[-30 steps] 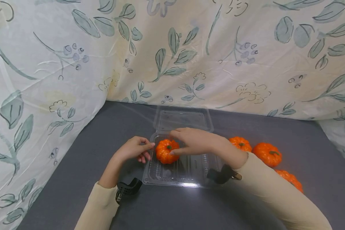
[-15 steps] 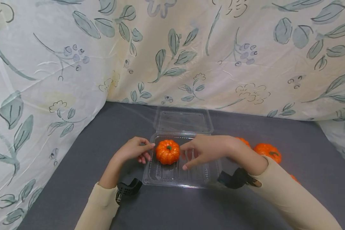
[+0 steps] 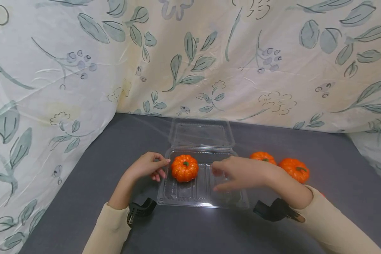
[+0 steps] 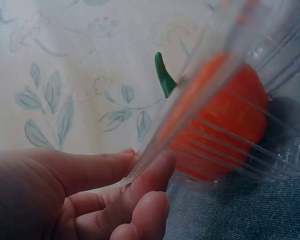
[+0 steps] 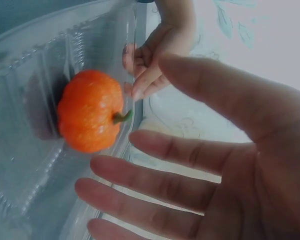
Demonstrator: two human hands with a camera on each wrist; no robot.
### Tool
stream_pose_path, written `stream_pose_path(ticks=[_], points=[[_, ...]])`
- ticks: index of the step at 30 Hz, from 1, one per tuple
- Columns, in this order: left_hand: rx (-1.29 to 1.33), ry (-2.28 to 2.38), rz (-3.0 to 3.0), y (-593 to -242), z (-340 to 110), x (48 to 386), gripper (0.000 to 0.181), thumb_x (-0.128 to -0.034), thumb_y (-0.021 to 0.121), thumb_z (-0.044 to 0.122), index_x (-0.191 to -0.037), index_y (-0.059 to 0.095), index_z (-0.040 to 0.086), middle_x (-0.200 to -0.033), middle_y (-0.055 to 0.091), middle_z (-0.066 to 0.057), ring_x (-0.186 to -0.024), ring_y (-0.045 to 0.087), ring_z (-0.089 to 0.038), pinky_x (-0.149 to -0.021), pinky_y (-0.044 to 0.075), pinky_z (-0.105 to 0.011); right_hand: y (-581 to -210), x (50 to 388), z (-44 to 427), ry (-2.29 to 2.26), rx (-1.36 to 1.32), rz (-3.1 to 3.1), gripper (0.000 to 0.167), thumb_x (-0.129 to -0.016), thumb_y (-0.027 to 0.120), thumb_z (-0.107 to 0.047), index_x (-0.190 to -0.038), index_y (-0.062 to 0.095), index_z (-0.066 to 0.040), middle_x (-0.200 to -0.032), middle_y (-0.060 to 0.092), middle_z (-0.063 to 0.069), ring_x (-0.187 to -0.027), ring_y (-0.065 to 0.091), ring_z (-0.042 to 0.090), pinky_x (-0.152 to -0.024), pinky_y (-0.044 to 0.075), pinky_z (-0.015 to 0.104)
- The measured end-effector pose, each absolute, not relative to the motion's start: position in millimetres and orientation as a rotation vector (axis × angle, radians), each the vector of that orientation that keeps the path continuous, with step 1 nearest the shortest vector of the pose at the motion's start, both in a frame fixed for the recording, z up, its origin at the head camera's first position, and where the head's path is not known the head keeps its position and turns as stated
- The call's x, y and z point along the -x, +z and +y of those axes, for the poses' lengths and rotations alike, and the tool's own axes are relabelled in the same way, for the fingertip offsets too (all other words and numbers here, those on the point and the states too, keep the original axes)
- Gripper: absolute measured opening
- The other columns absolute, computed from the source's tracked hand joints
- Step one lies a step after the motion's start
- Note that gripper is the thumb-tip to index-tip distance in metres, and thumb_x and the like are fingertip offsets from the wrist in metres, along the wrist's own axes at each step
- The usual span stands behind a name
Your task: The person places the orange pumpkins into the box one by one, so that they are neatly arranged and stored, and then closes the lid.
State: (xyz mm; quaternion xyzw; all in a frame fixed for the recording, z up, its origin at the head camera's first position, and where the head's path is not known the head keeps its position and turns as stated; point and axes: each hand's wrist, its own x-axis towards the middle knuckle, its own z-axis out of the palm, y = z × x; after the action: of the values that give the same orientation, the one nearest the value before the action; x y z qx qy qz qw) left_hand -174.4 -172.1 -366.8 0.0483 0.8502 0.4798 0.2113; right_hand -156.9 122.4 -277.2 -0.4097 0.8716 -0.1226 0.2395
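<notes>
A small orange pumpkin (image 3: 185, 168) with a green stem sits in the left part of a clear plastic clamshell container (image 3: 206, 203). My left hand (image 3: 148, 165) pinches the container's left rim between thumb and fingers, as the left wrist view shows; there the pumpkin (image 4: 225, 120) appears through the clear wall. Over the right part of the container hovers my right hand (image 3: 244, 173), its fingers apart and holding nothing. In the right wrist view this hand (image 5: 230, 160) has its fingers spread, apart from the pumpkin (image 5: 90, 111).
The container's lid (image 3: 201, 134) lies folded open behind its base. Right of the container, on the dark grey tabletop (image 3: 190, 233), are more pumpkins (image 3: 294, 170), partly hidden by my right arm. A leaf-patterned cloth (image 3: 190, 60) hangs behind and at the left.
My right hand has come off the pumpkin and drawn away to the right, with its fingers apart. The pumpkin stays in the container. My left hand keeps its place at the rim.
</notes>
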Motion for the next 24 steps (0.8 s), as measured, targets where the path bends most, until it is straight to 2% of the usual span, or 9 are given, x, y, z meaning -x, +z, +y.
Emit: stream_pose_path(ticks=[10,17,24], points=[[-0.144,1.333,2.367,-367,-171,173,0.032,-0.0954,0.052,0.027,-0.098,0.061,-0.004,-0.063,0.067,-0.009,-0.044,0.057,-0.011,-0.049,0.052,-0.034,-282,146,159,-0.400,1.081,2.493,0.039,-0.086,0.059,-0.050,-0.106,0.055,-0.017,-0.111,0.061,-0.002,-0.100,0.060,0.019,-0.081,0.051,0.038],[-0.153,1.339,2.359,-367,-171,173,0.032,-0.0954,0.052,0.026,-0.099,0.061,-0.005,-0.063,0.067,-0.009,-0.044,0.056,-0.010,-0.049,0.052,-0.033,-286,136,178,-0.414,1.007,2.578,0.046,-0.086,0.056,-0.054,-0.113,0.056,-0.017,-0.112,0.060,-0.005,-0.100,0.058,0.014,-0.084,0.049,0.038],[-0.159,1.344,2.352,-367,-172,173,0.034,-0.0951,0.053,0.027,-0.099,0.061,-0.005,-0.063,0.067,-0.008,-0.044,0.056,-0.010,-0.050,0.053,-0.033,-286,129,201,-0.435,0.887,2.655,0.043,-0.083,0.058,-0.056,-0.107,0.056,-0.020,-0.107,0.059,-0.010,-0.095,0.058,0.010,-0.078,0.050,0.034]])
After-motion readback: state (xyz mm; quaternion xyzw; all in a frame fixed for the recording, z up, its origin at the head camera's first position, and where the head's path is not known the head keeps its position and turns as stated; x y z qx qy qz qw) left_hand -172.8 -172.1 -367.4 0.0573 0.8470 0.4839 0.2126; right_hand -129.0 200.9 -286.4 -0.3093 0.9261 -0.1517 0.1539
